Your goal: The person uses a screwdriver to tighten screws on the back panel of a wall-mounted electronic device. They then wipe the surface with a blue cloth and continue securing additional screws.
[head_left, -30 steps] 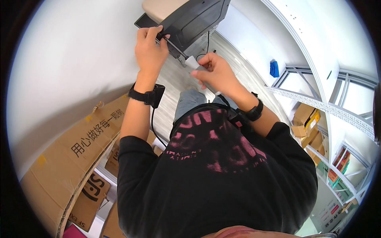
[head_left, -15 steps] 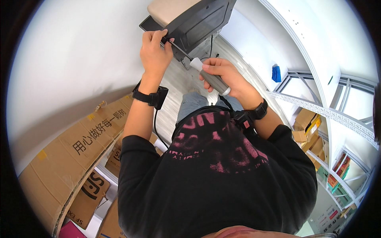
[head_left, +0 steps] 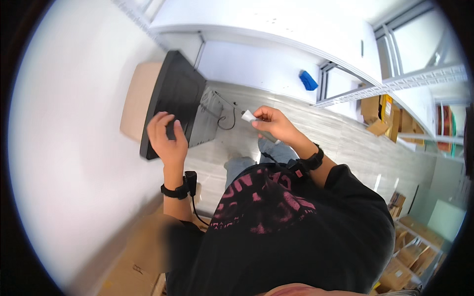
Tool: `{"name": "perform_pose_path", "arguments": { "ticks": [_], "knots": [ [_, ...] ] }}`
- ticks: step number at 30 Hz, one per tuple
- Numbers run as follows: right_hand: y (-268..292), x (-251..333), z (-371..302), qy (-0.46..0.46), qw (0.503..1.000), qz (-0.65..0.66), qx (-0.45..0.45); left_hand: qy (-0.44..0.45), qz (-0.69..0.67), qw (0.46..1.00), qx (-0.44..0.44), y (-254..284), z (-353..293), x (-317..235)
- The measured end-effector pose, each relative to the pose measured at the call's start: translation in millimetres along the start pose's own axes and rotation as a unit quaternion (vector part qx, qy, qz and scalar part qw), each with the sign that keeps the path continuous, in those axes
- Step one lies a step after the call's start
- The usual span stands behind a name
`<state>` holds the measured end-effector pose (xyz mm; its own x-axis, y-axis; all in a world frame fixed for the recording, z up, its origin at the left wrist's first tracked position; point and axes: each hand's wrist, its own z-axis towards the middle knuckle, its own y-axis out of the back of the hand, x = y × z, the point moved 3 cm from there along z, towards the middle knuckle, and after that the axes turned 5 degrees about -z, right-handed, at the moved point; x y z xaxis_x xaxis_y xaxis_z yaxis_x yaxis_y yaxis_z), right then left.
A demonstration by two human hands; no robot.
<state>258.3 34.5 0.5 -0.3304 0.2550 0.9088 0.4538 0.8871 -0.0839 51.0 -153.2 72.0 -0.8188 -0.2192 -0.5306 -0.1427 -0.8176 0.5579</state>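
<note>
A screwdriver (head_left: 267, 134) with a thick grey handle and white collar is gripped in my right hand (head_left: 276, 124), apart from the panel. Its shaft is hard to make out from this angle. My left hand (head_left: 168, 138) has its fingers curved and spread, with nothing visible in them. It is over the near side of a black flat panel (head_left: 180, 86); I cannot tell whether the fingertips touch it. Behind the panel bulges a smooth beige body (head_left: 139, 101) next to the white wall. A grey lower face (head_left: 201, 129) shows at the panel's right.
A dark cable (head_left: 227, 127) loops on the wood-look floor (head_left: 340, 143). Cardboard (head_left: 133, 251) stands at the lower left. White shelving (head_left: 340, 98) runs along the far and right sides, with a blue bundle (head_left: 308, 80) by it and cardboard boxes (head_left: 373, 111) further right.
My view has turned. The screwdriver has come away from the panel's edge, where its shaft was by my left fingers. Those fingers have loosened and spread.
</note>
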Motion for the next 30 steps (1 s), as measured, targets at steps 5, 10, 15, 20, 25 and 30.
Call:
{"name": "perform_pose_path", "arguments": {
  "ticks": [5, 10, 15, 20, 25, 30],
  "knots": [
    [91.1, -14.4, -26.4, 0.021, 0.992, 0.077, -0.098, 0.048, -0.175, 0.969, 0.169, -133.4, 42.2, -36.5],
    [168.7, -39.7, -42.3, 0.019, 0.971, 0.145, -0.19, 0.019, -0.203, 0.944, 0.261, -273.0, 83.0, -76.7],
    [227.3, -54.6, -37.1, 0.011, 0.957, 0.169, -0.234, 0.003, -0.163, 0.953, 0.256, -379.2, 122.2, -92.2],
    [261.2, -52.3, -21.2, 0.031, 0.966, 0.142, -0.215, 0.01, -0.118, 0.948, 0.295, -423.8, 134.2, -99.4],
    [279.4, -44.7, -4.0, 0.04, 0.964, 0.15, -0.214, 0.021, -0.117, 0.955, 0.273, -446.3, 128.6, -94.3],
    [284.7, -33.5, 5.8, 0.032, 0.963, 0.16, -0.213, 0.011, -0.096, 0.965, 0.244, -450.5, 124.7, -90.9]
  ]
}}
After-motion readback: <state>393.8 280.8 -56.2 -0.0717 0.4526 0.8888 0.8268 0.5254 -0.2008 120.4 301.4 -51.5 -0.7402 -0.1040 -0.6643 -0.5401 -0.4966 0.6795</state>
